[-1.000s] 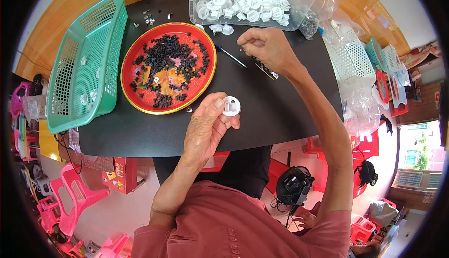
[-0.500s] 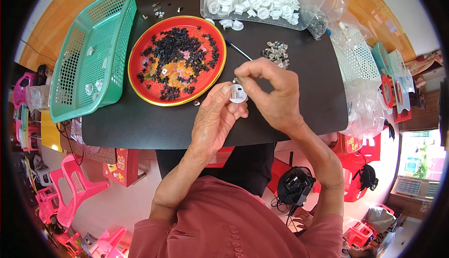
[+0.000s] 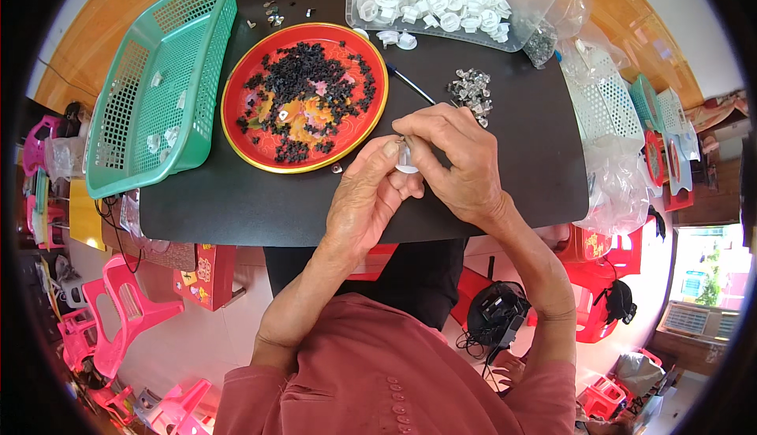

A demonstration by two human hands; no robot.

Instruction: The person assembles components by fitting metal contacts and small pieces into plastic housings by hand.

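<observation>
Over the near middle of the dark table, my left hand [image 3: 367,191] pinches a round white plastic part [image 3: 405,161] between thumb and fingers. My right hand [image 3: 457,159] is closed at the same part from the other side, its thumb and forefinger meeting at the part's upper end. Whatever small piece those right fingertips may hold is hidden. Left of my hands lies a red round tray [image 3: 236,145] with a flower print, bearing many small black pieces [image 3: 303,72]. A pile of small shiny metal clips [image 3: 471,92] lies beyond my right hand.
A green plastic basket [image 3: 206,96] with a few white parts stands at the left. At the back, a clear bin [image 3: 516,37] holds many white parts. A pen-like tool [image 3: 412,85] lies between tray and clips. Plastic bags [image 3: 619,187] hang by the right edge.
My right hand has closed in over the white part, covering more of it. The part, which showed its round face before, is now turned more edge-on. The view has shifted slightly.
</observation>
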